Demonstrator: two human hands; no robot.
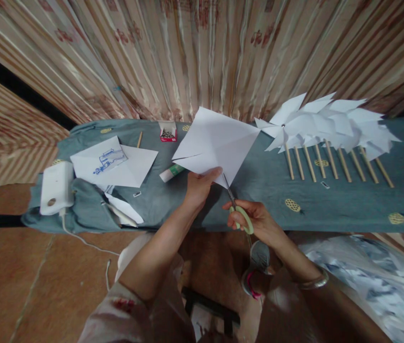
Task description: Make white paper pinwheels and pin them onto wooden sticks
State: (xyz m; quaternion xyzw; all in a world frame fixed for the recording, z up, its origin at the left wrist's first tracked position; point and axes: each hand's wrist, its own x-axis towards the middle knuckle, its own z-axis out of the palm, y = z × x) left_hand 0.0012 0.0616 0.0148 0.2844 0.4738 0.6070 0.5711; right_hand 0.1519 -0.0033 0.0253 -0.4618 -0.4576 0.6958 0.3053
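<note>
Head: left hand (200,186) holds one sheet (219,136), right hand (255,213) scissors (247,222) (one pair).

There are two bare hands, one left (201,186) and one right (254,213); one pair of pale-green-handled metal scissors (233,202); one square white paper sheet (219,138); nine slim wooden sticks (332,160) under overlapping white paper pinwheels (325,125), too crowded to count; one loose wooden stick (139,139); one small red box (168,139); one green-and-white tube (171,173).
</note>
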